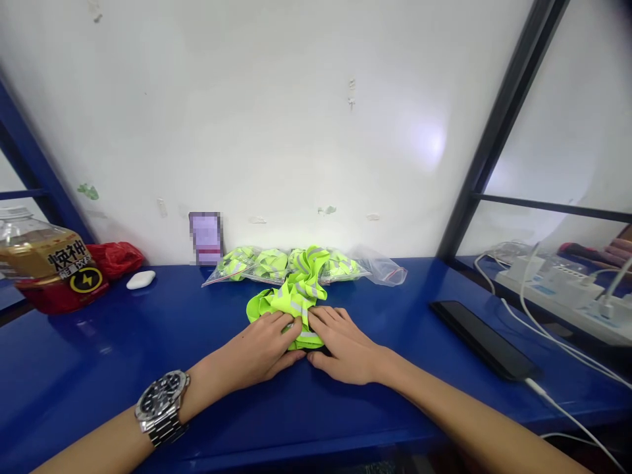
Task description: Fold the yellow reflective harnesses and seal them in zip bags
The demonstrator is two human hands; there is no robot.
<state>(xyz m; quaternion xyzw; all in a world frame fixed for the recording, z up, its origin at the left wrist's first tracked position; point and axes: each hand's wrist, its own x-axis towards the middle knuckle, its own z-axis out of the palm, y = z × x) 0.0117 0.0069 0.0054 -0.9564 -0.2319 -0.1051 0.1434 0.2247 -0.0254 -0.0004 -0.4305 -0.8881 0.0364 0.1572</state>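
Note:
A crumpled neon-yellow reflective strap vest [297,297] with grey reflective stripes lies bunched on the blue table [222,428]. My left hand [259,347] grips its near left side, fingers curled over the fabric. From the right, my right hand [349,350] presses and holds its near edge, with the thumbs of both hands close together at the front. Parts of the fabric under my fingers are hidden. Just behind stand several clear zip bags [270,264] holding similar yellow straps. At their right end lies a clear plastic bag [382,268] with no straps visible inside.
On the left are a large drink bottle [54,263], a red plastic bag [116,258] and a white earbud case [141,280]. A blurred phone [206,238] leans on the wall. To the right, a black phone [486,339] is cabled near a power strip [563,296].

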